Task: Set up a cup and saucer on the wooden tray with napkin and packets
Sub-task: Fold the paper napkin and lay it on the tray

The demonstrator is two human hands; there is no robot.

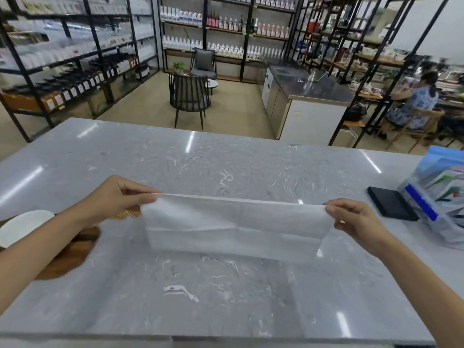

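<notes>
One grey marble counter [226,167]. One white napkin [233,227] stretched out over its middle; we held the top edge up, bottom edge touching the stone. One wooden tray [67,254] at the left, one white saucer [22,227] on it, packets [125,214] barely visible behind our left hand [118,194]. Left and right hand [351,217] each pinched a top corner. One clear bag [442,197] and one black pad [391,204] right. No writing legible.
</notes>
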